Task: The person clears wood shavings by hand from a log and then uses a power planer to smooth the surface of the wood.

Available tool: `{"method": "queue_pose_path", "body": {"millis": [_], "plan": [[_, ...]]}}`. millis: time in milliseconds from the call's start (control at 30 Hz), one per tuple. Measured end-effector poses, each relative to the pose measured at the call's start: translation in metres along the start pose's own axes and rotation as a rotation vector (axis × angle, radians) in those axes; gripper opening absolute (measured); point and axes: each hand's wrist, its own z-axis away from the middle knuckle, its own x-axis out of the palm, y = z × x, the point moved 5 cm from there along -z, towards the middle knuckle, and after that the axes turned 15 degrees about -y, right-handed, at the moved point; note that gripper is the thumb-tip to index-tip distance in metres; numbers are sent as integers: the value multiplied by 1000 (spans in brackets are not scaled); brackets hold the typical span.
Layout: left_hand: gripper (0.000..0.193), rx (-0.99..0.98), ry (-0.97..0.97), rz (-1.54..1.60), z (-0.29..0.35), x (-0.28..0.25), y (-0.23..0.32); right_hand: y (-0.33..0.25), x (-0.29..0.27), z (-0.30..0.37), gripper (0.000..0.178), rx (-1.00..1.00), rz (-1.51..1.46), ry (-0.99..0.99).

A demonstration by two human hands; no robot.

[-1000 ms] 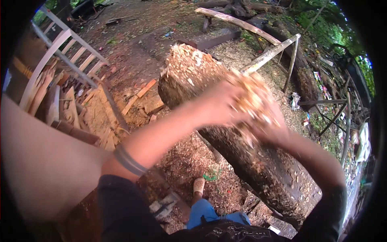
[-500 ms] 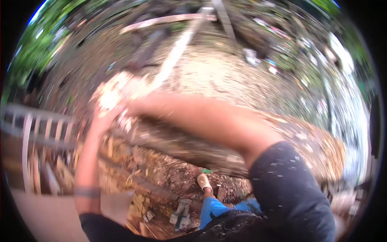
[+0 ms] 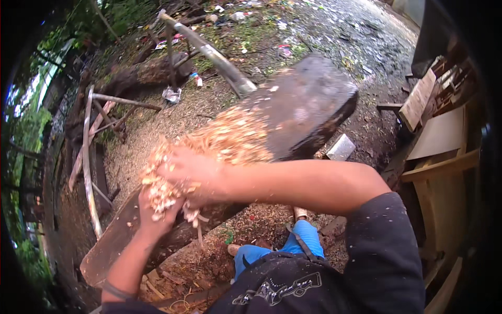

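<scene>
Both hands (image 3: 194, 177) clasp flaky, perhaps curled wood shavings (image 3: 158, 189).

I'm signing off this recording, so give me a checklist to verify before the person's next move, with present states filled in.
1. Left hand at the wood chips: ok, it cups the clump.
2. Right hand at the same clump: ok, beside the left hand.
3. Clump fully contained: not ok, strips dangle below the hands.
4. Log cleared on top: not ok, loose shavings cover its middle.
5. Log's far end uncovered: ok, its dark surface is mostly bare.
6. Log firmly supported: cannot tell, its underside is hidden.
</scene>
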Motion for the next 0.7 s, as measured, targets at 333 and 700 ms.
{"method": "queue_pose_path", "body": {"millis": [333,700], "plan": [[36,633,-104,-195,-309,147,147,222,-124,225,57,496,-77,124],[47,561,-213,-131,-270,131,137,159,-121,209,54,374,163,287]]}}
